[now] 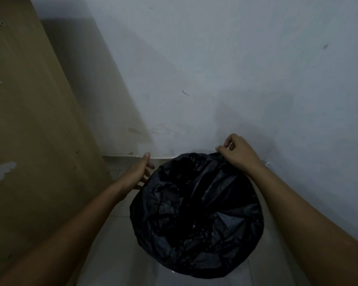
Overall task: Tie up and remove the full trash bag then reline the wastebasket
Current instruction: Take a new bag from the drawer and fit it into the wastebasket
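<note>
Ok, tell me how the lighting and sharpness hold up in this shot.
Head view: dim and bluish; the black trash bag loses its folds in darkness; the brown panel casts a shadow on the wall; both hands are soft-edged; wide-angle lens tilts the panel's edge.

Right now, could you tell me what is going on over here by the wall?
A person is bent over a black trash bag that stands on the tiled floor against a pale wall. The right hand pinches the bag's far edge, fingers curled on the plastic. The left hand is open beside the bag's left edge and holds nothing. The bag's mouth is open and not yet tied. A brown panel stands to the left.
</note>
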{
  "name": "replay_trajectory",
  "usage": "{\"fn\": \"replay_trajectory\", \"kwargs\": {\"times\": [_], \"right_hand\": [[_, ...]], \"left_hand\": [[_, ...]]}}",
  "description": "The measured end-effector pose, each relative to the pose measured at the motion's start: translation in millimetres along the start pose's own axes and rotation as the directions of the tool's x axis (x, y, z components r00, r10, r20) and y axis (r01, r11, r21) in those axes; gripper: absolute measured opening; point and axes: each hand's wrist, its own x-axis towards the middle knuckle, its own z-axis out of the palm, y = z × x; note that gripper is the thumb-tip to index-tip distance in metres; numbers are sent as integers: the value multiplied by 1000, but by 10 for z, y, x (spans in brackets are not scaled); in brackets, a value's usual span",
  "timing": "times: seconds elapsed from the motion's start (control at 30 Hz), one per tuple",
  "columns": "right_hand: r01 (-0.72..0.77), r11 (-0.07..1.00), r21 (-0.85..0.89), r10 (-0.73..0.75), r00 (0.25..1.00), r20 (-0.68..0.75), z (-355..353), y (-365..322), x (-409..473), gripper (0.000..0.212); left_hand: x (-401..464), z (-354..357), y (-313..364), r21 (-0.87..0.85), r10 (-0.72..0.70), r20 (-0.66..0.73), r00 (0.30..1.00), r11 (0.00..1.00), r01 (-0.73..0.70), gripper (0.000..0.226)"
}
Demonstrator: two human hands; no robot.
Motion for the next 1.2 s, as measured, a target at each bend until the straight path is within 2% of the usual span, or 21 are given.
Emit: {"fn": "replay_trajectory", "kwargs": {"times": [0.03, 0.07, 0.13, 0.2, 0.3, 0.37, 0.4, 0.43, 0.5, 0.53, 0.57, 0.6, 0.7, 0.73, 0.8, 0.87, 0.93, 0.97, 1.03, 1.13, 1.2], "right_hand": [[29, 997, -65, -22, 994, 106, -55, -27, -44, 33], [33, 992, -121, -2, 970, 244, -81, -37, -72, 37], [51, 973, -225, 61, 883, 466, -107, -37, -130, 42], [58, 968, -244, 73, 866, 495, -101, 23, -187, 40], [-6, 987, -160, 55, 951, 305, -117, 91, -298, 56], [-73, 993, -93, 92, 970, 223, -137, 109, -341, 74], [-133, 990, -55, 142, 963, 228, -151, 112, -352, 79], [-214, 977, 4, 204, 939, 277, -177, 103, -369, 81], [-398, 907, 138, 286, 822, 492, -214, 117, -411, 82], [-452, 874, 180, 277, 766, 581, -224, 123, -439, 80], [-470, 859, 203, 263, 746, 612, -218, 128, -458, 75], [-470, 858, 206, 274, 760, 589, -194, 132, -468, 72], [-434, 885, 169, 327, 838, 436, -115, 118, -476, 97], [-400, 901, 167, 311, 865, 395, -102, 83, -490, 96], [-293, 949, 115, 241, 911, 334, -89, 45, -497, 70], [-201, 979, 30, 179, 924, 339, -57, 18, -500, 38], [-135, 991, -9, 132, 952, 277, 37, 54, -478, 25], [-107, 994, -16, 108, 969, 221, 78, 79, -476, 23], [-50, 999, -2, 50, 991, 120, 136, 135, -485, 22], [38, 997, 68, -39, 999, 8, 155, 147, -531, 23], [117, 993, -2, -115, 976, -185, 143, 110, -569, 32]], "left_hand": [[-73, 11, 49, 8, 16, 66, 998, 1000, -17, 65], [-111, 28, 55, 91, 46, 135, 990, 994, -59, 60], [-132, 98, 29, 373, 123, 173, 977, 910, -180, 49], [-145, 168, 44, 512, 176, 99, 979, 835, -202, 40], [-133, 206, 12, 385, 185, 14, 983, 906, -176, 23], [-161, 188, -6, 295, 171, -14, 985, 942, -159, 25], [-158, 174, -29, 253, 158, -40, 987, 957, -142, 30], [-176, 152, -44, 224, 146, -71, 987, 966, -127, 34], [-224, 103, -66, 199, 134, -135, 982, 974, -105, 32], [-226, 83, -95, 184, 134, -155, 979, 977, -104, 32], [-257, 63, -112, 165, 126, -171, 977, 981, -98, 35], [-275, 45, -136, 141, 113, -186, 976, 986, -88, 39], [-335, 10, -146, 117, 76, -223, 972, 992, -50, 46], [-359, 5, -135, 126, 69, -226, 972, 991, -41, 50], [-400, -19, -83, 138, 57, -237, 970, 990, -24, 62], [-430, -60, -10, 113, 54, -245, 968, 993, -27, 77], [-432, -92, 48, 91, 40, -218, 975, 996, -21, 85], [-430, -81, 80, 78, 21, -207, 978, 997, -5, 84], [-436, -14, 106, 91, 30, -258, 966, 996, -7, 66], [-445, 87, 74, 139, 206, -368, 907, 976, -165, 43], [-456, 108, 64, 166, 288, -375, 881, 956, -242, 39]]}}
